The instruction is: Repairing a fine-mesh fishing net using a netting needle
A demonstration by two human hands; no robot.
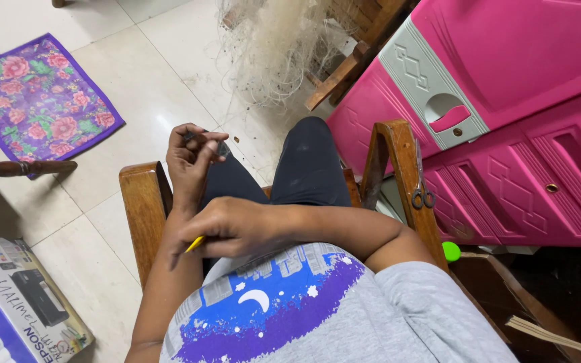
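Note:
I sit in a wooden armchair and look down at my lap. My left hand (pixel 193 156) is raised over my left knee, its fingertips pinched on a small dark object (pixel 222 149) that I cannot make out. My right hand (pixel 231 228) reaches across my belly and is closed on a thin yellow stick (pixel 194 244), whose tip pokes out to the lower left. The two hands are apart, the left one above the right. A pale tangled fishing net (pixel 270 47) hangs beyond my knees.
Wooden chair arms (pixel 144 202) flank my legs, and scissors (pixel 421 193) hang on the right one. A pink plastic cabinet (pixel 526 134) stands to the right. A floral mat (pixel 35 97) and a cardboard box (pixel 25 302) lie on the tiled floor to the left. A green object (pixel 450 251) sits by the chair.

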